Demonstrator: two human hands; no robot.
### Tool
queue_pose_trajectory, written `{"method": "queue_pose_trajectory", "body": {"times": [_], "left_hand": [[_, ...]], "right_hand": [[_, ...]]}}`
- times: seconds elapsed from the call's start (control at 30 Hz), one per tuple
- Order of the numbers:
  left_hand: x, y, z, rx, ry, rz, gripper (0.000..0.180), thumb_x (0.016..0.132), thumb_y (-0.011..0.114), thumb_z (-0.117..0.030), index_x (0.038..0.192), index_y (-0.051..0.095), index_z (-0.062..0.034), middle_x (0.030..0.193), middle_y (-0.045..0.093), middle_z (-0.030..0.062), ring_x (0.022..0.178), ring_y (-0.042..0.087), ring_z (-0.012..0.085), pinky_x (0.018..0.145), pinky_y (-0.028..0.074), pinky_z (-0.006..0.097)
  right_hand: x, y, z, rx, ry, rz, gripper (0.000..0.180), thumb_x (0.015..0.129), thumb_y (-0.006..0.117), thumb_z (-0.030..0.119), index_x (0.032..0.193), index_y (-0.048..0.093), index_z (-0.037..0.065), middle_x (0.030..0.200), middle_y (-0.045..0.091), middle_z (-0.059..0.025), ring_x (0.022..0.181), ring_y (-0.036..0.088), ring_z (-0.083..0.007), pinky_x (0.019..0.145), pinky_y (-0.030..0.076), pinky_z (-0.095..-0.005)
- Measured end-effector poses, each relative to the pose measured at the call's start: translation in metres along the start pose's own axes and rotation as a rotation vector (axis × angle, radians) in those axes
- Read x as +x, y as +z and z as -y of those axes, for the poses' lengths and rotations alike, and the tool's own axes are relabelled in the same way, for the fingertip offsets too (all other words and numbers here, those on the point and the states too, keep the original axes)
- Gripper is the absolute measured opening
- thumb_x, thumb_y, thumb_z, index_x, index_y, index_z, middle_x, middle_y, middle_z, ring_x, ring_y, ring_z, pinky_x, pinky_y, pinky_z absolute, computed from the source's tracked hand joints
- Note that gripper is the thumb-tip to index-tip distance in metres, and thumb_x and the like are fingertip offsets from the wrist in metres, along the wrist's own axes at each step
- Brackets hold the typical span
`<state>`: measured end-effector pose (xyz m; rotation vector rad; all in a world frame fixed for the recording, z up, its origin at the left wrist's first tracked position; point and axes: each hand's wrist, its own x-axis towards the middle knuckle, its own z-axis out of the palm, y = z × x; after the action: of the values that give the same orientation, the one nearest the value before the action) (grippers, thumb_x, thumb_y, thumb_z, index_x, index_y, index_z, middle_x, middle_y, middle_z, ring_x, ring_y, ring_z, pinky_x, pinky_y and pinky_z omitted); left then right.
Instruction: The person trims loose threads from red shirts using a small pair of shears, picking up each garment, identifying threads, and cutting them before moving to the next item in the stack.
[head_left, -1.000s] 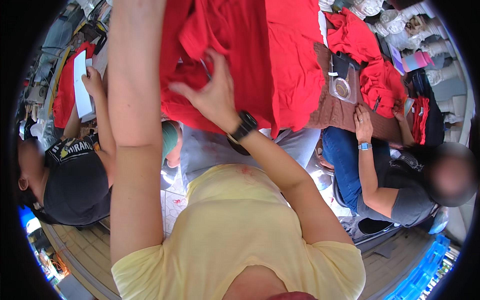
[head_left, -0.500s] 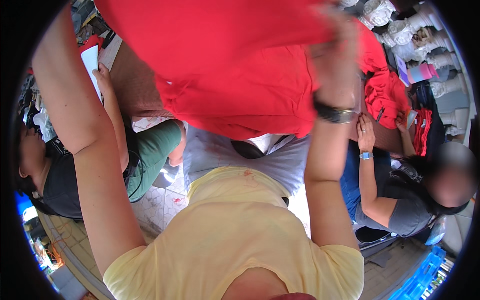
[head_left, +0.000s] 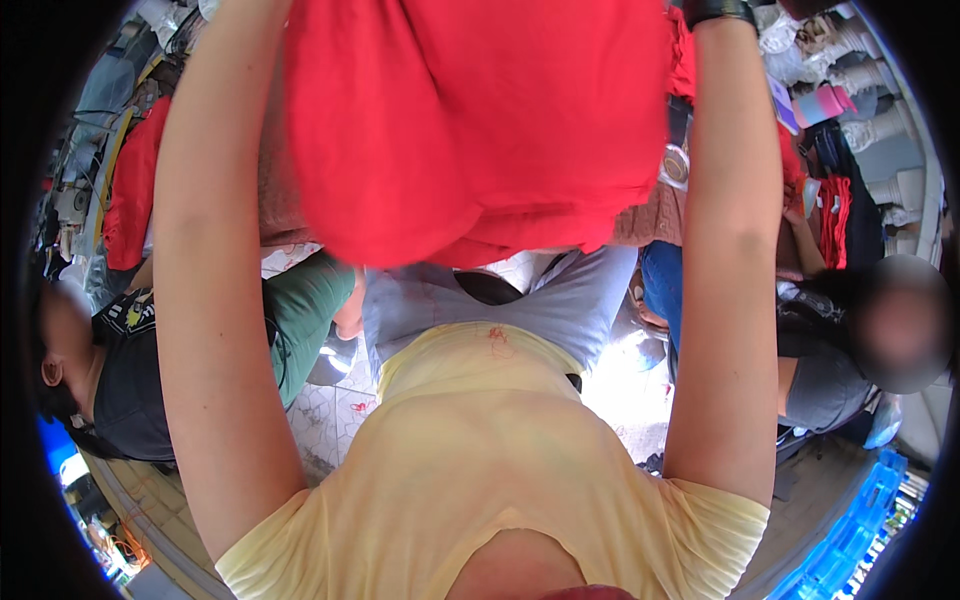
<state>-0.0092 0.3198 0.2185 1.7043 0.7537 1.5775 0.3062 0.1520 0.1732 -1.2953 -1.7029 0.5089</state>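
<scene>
**At twelve o'clock: a red cloth held up wide between two raised arms**

At twelve o'clock, filling the upper middle of the view, hangs the red cloth [head_left: 470, 120], a broad garment or piece of fabric whose lower edge sags in a rounded fold above the person's lap. The left forearm [head_left: 205, 300] rises along the ten o'clock side and the right forearm [head_left: 725, 280] along the two o'clock side, a black wristwatch [head_left: 718, 10] right at the top rim. The left hand and right hand both lie beyond the rim or behind the fabric, so I cannot tell how tightly they are closed. From the way the cloth hangs between the arms, each probably grips an upper corner.

By the look of it the step in hand is spreading the cloth out to inspect or straighten it. Any next move calls for keeping the two upper corners level and the fabric clear of the people close by.

At six o'clock are the person's yellow shirt [head_left: 480, 470] and grey trousers [head_left: 560, 310]. A second person in a black top [head_left: 125, 390] and green trousers [head_left: 310, 310] sits at nine o'clock, and a third in a dark top [head_left: 820, 370] and blue jeans [head_left: 662, 285] at three o'clock. More red garments [head_left: 130, 190] lie at ten o'clock, well apart from the held cloth. A blue crate [head_left: 850, 540] stands at four o'clock, and pale tiled floor [head_left: 330, 410] shows between the legs.
</scene>
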Motion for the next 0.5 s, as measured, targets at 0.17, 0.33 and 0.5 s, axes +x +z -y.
{"method": "queue_pose_trajectory", "body": {"times": [0.17,0.33,0.5], "left_hand": [[-0.142,0.071,0.096,0.606,0.232,0.324,0.056,0.088,0.072,-0.011,0.14,0.05,-0.0016,0.13,0.06,0.0169,0.121,0.058,0.0338,0.109,0.044,0.043],[-0.317,0.139,0.028,0.31,0.281,0.705,0.042,0.08,0.079,-0.023,0.116,0.064,-0.0066,0.12,0.06,0.0122,0.117,0.052,0.0313,0.101,0.043,0.043],[-0.395,0.163,0.029,0.476,0.093,0.678,0.051,0.074,0.08,-0.009,0.121,0.06,-0.0096,0.123,0.053,0.0089,0.112,0.052,0.0312,0.091,0.045,0.043]], "right_hand": [[-0.053,-0.011,-0.064,-0.345,0.214,-0.077,0.024,0.095,0.069,0.016,0.113,0.072,0.001,0.102,0.076,-0.0087,0.092,0.07,-0.0145,0.085,0.054,-0.0297],[-0.154,0.03,-0.078,-0.054,0.178,-0.159,0.027,0.088,0.078,0.023,0.101,0.075,-0.001,0.089,0.076,-0.0094,0.083,0.069,-0.0131,0.078,0.053,-0.0297],[-0.234,0.05,-0.057,-0.025,0.38,-0.067,0.018,0.09,0.075,0.016,0.098,0.074,0.0,0.082,0.073,-0.0033,0.065,0.056,-0.0063,0.059,0.043,-0.0254]]}}
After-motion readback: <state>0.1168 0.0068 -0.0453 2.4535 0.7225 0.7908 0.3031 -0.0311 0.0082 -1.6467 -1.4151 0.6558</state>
